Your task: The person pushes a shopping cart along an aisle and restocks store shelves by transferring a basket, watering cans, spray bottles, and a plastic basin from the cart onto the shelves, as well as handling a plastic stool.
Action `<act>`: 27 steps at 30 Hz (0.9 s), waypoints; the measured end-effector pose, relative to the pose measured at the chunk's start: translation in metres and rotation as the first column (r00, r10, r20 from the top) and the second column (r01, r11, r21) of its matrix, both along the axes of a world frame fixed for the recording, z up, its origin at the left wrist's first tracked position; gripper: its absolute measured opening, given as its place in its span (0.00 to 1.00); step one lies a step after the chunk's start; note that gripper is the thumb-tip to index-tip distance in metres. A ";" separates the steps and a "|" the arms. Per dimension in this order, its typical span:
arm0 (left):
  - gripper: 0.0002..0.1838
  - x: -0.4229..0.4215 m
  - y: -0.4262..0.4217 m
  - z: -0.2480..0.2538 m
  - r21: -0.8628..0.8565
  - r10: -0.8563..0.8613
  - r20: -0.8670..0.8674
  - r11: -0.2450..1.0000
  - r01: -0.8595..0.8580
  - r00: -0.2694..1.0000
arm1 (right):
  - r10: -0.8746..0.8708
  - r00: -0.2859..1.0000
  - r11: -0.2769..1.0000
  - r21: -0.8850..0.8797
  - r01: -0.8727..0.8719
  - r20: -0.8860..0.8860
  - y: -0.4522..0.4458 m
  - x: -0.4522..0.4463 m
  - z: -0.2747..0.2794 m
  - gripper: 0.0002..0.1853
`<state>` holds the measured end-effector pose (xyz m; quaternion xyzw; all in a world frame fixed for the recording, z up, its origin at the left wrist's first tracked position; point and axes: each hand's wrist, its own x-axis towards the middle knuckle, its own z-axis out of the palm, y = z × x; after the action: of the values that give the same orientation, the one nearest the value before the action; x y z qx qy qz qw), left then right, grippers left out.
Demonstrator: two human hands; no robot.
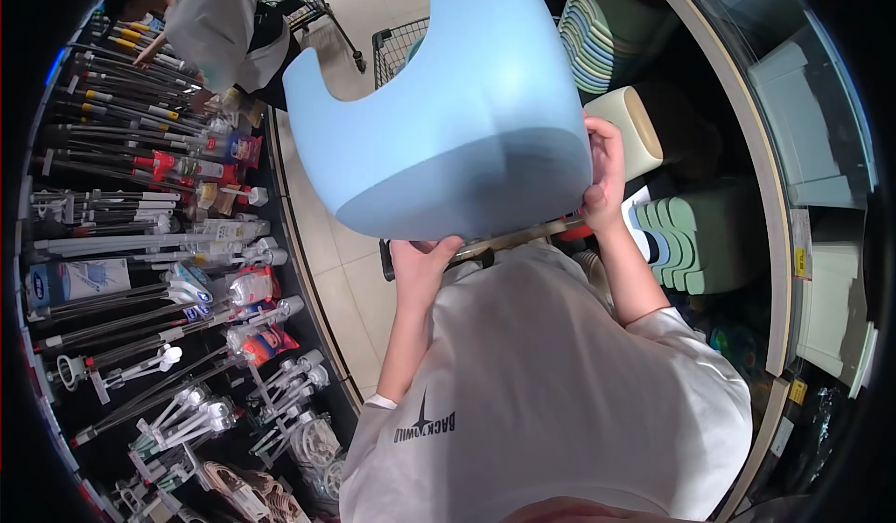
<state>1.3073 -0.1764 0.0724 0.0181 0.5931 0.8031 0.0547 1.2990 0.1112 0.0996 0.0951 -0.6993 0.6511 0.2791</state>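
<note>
Blue plastic item point(457, 112), left hand point(422, 264) gripping its lower edge, right hand point(607, 176) gripping its side, hands apart.

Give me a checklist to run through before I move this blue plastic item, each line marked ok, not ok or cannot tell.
1. Left hand on the blue plastic item: ok, at its lower edge near your body.
2. Right hand on it: ok, fingers at its right-hand side.
3. Gap between right hand and the cream container: cannot tell; they look close, but depth is unclear.
4. Clear view ahead: not ok; the item partly hides a shopping cart.
5. Aisle free of people: not ok; another person is by the left-hand display.
6. Underside of your grip: cannot tell; some left fingers are hidden.
</note>
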 end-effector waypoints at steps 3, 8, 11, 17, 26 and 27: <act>0.57 0.000 0.007 0.015 -0.095 -0.060 0.007 0.994 0.060 0.998 | -0.024 0.999 0.995 -0.099 0.027 0.027 0.002 0.000 0.011 0.54; 0.78 0.004 0.006 0.024 -0.582 -0.133 -0.258 0.812 -0.044 0.957 | 0.010 0.978 0.931 -0.360 0.068 0.211 0.005 -0.002 0.017 0.42; 0.84 0.005 0.000 0.010 -0.624 -0.208 -0.338 0.780 -0.053 0.918 | 0.050 0.959 0.860 -0.501 0.101 0.280 0.003 -0.003 0.013 0.33; 0.84 0.007 -0.001 -0.001 -0.574 -0.218 -0.364 0.818 -0.033 0.905 | 0.083 0.926 0.814 -0.561 0.150 0.368 0.003 -0.001 0.005 0.26; 0.83 0.013 0.004 -0.003 -0.555 -0.175 -0.318 0.831 -0.033 0.932 | 0.089 0.902 0.844 -0.513 0.157 0.421 0.007 0.002 0.007 0.24; 0.83 0.013 0.004 -0.002 -0.555 -0.176 -0.318 0.831 -0.033 0.932 | 0.088 0.900 0.847 -0.508 0.158 0.427 0.007 0.003 0.007 0.24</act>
<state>1.3204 -0.1725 0.0703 0.1692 0.7978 0.5783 -0.0203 1.3017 0.1179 0.1062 -0.1466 -0.5377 0.8178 0.1433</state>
